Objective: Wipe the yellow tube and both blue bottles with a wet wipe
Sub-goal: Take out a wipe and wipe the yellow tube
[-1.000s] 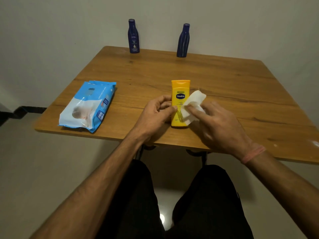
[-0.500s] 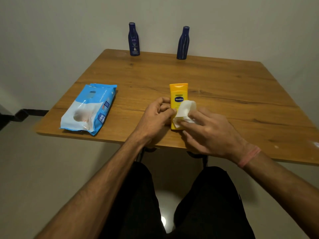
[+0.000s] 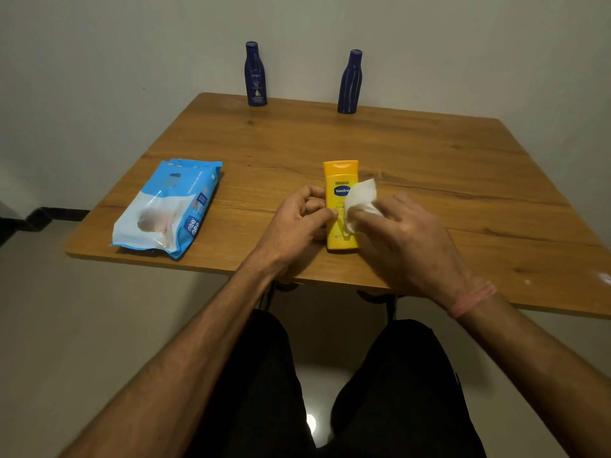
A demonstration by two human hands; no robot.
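- Yellow tube (image 3: 340,206) lies flat on the wooden bench (image 3: 429,166), near its front edge, cap end pointing away from the person; a "Vaseline" label shows on its face.
- Left hand (image 3: 297,223) steadies the tube from its left side, fingers curled, fingertips against the tube's edge.
- Right hand (image 3: 406,246) pinches a white wet wipe (image 3: 360,200) and presses it on the right part of the tube; the wipe hides part of the label, and the hand covers the tube's lower right side.
- Left blue bottle (image 3: 255,74) and right blue bottle (image 3: 349,82) stand upright at the far edge of the bench by the wall, well apart from each other and from the hands. The left one reads "NIVEA"; the right one's print is too small to make out.
- Blue-and-white wipes pack (image 3: 168,208) lies on the bench to the left, near the front edge; its small text is hard to read.
- Pink band (image 3: 472,299) circles the right wrist.
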